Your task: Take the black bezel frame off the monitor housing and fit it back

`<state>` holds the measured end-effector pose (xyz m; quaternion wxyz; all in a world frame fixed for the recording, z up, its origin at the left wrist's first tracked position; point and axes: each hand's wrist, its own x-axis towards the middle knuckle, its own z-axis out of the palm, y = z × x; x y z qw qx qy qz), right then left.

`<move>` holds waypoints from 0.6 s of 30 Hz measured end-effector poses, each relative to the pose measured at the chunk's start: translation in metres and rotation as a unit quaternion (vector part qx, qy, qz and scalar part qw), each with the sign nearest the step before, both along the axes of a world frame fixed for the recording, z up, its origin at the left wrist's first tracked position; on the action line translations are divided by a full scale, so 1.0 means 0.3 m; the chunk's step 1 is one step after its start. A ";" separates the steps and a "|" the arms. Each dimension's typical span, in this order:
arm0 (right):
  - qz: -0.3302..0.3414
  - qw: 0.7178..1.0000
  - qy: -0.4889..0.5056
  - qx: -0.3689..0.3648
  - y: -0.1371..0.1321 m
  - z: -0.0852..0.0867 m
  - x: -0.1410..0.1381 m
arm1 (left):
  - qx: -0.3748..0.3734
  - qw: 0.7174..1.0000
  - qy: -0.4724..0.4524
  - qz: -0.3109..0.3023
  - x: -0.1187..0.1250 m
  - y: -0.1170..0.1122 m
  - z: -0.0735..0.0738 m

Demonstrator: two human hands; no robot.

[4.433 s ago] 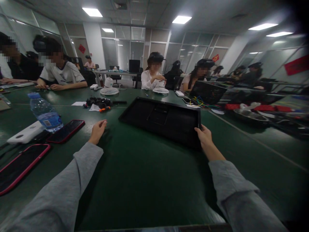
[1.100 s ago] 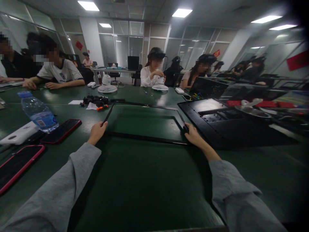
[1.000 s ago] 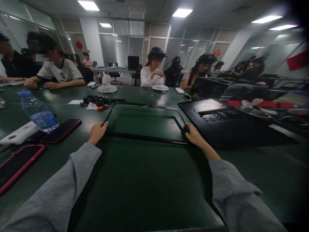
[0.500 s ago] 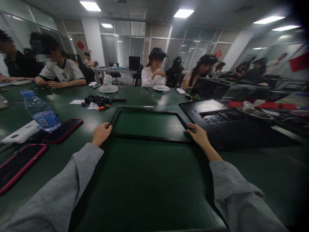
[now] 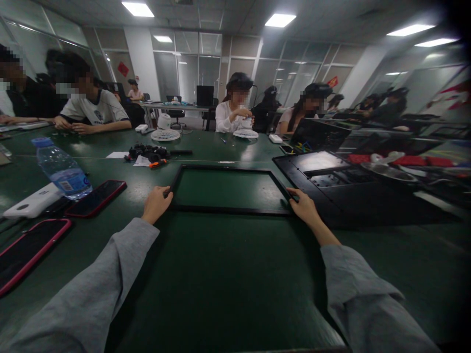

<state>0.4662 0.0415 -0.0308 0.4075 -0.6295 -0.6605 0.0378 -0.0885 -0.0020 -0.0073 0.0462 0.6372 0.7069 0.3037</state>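
Note:
A thin black rectangular frame, like a screen bezel, lies on or just above the green table; I cannot tell which. Through its opening the tabletop shows. My left hand is closed on the left side bar, thumb and fingers pinching it. At the opposite end my right hand grips the right side bar in the same way. Just right of that hand lies a large black panel, seemingly the back of a monitor.
At the left are a water bottle, a white power bank and two phones with red-pink edges. A heap of black parts sits beyond the frame. Across the table, a person handles a white fan.
The black frame's near bar sits very slightly higher in view, and both hands have shifted a little to the right with it. Little else differs.

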 end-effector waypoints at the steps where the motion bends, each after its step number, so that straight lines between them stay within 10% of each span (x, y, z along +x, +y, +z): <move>1: -0.011 1.000 -0.004 0.005 0.000 -0.001 0.001 | 0.019 1.000 -0.005 -0.008 0.005 0.001 -0.002; 13: -0.113 0.987 -0.017 0.114 -0.044 0.067 -0.010 | -0.039 0.977 0.016 -0.211 0.114 -0.077 0.064; 18: -0.313 0.914 0.033 0.257 -0.142 0.124 0.099 | -0.076 0.974 0.041 -0.208 0.121 -0.097 0.081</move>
